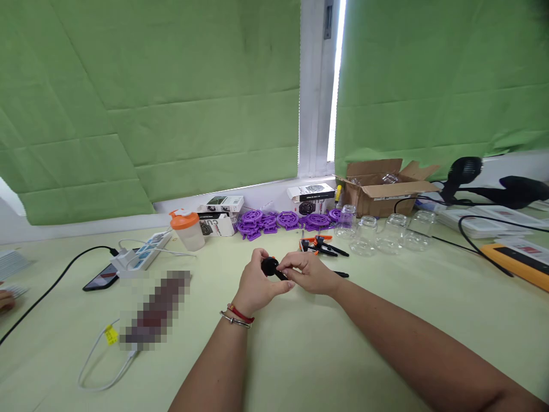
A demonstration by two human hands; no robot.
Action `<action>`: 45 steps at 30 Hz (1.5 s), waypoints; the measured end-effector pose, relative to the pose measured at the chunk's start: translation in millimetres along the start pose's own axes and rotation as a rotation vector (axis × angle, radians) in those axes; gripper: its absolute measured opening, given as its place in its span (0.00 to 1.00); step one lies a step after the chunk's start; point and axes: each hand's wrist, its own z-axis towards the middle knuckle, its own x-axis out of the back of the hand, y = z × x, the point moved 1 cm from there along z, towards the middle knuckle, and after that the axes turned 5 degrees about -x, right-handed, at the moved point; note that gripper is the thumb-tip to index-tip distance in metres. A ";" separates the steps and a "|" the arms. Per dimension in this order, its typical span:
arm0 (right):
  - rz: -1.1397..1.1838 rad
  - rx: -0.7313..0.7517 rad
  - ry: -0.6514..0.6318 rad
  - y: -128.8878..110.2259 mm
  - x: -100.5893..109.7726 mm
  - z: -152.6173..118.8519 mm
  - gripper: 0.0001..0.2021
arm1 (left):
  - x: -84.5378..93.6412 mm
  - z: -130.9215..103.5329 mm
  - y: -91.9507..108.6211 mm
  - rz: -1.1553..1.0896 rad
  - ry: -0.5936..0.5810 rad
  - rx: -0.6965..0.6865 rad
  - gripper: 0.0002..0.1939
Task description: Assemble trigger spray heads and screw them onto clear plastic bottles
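Over the middle of the table, my left hand (260, 280) is closed around a small black part (270, 265) with a round, shiny head and a short arm pointing down to the right. The fingertips of my right hand (309, 271) pinch together at the right side of this part, and they hide some of it. Its exact kind I cannot make out. Just behind my hands lie several black and orange tools (322, 246) with dark handles. Another slim black piece (342, 274) shows beside my right wrist.
Purple spoked plastic pieces (287, 220) line the back, near printed boxes (311, 200) and an open carton (381, 197). Clear glass jars (392, 234) stand right. Leftward are an orange-lidded bottle (189, 230), power strip (150, 250), phone (100, 278) and cables. Another person's hand (6, 300) shows far left.
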 end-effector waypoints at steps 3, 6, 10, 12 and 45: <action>0.108 -0.132 -0.013 2.5 -1.7 -2.1 0.08 | -1.8 -0.1 -1.4 -0.007 -0.030 -0.019 0.31; 0.132 -0.164 -0.029 4.7 -1.2 -5.1 0.08 | -2.9 -0.6 -3.0 -0.002 -0.040 -0.021 0.31; 0.067 -0.071 -0.041 3.0 2.2 -8.7 0.09 | -3.0 -1.2 -3.4 -0.008 -0.058 -0.022 0.29; 0.029 -0.028 -0.029 0.9 3.2 -9.7 0.10 | -2.9 -1.2 -2.8 -0.019 -0.075 -0.023 0.29; -0.839 0.381 -0.219 -9.8 15.1 -6.6 0.13 | -4.9 -1.7 2.1 -0.035 -0.134 0.050 0.26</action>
